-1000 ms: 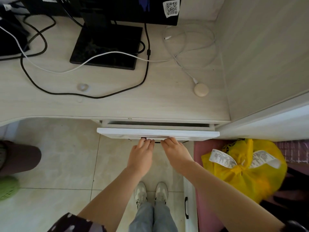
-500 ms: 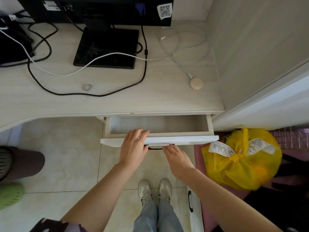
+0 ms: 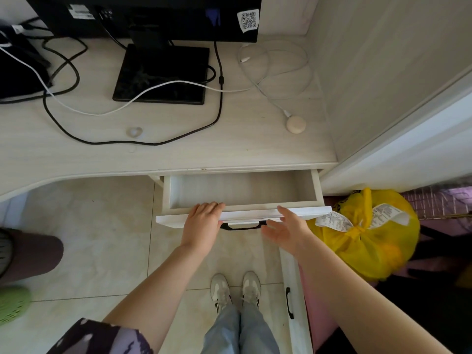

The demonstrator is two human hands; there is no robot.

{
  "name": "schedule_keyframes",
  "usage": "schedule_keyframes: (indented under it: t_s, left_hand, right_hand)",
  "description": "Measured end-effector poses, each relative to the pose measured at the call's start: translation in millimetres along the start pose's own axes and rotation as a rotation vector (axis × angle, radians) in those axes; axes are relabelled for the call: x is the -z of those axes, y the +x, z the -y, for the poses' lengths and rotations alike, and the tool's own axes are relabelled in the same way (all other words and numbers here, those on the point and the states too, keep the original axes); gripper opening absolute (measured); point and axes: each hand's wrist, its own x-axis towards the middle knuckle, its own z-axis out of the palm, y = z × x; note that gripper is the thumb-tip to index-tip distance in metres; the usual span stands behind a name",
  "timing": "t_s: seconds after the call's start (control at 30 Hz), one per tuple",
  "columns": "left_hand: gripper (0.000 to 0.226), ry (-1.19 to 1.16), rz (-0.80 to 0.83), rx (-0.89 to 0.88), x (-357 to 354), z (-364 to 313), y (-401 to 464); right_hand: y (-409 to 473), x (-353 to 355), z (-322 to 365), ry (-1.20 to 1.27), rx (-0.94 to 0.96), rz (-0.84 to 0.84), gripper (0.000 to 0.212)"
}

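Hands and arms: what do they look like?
The left hand and right hand are bare: no gloves, rings or watch show. Left arm runs up to a short dark sleeve with pale blotches; right arm is bare to the frame edge.

QR-code sticker [image 3: 248, 20] on monitor [image 3: 178, 16], receipt [image 3: 332, 221] print probably illegible

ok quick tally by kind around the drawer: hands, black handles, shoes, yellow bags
hands: 2, left hand gripping the drawer front, right hand open
black handles: 2, drawer handle, lower handle
shoes: 2, left shoe, right shoe
yellow bag: 1
total: 7
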Motion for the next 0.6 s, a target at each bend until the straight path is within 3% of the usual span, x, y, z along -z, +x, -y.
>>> schedule_keyframes:
  t_s: [0.17, 0.6]
  left_hand:
    - [0.049, -0.013, 0.068, 0.021, -1, 0, -10]
    - [0.048, -0.059, 0.214, 0.0, -5, -9, -60]
  right_hand:
    - [5, 4, 0, 0.105, 0.016, -0.017, 0.031]
    - [-17, 30, -34, -0.017, -0.019, -0.121, 0.02]
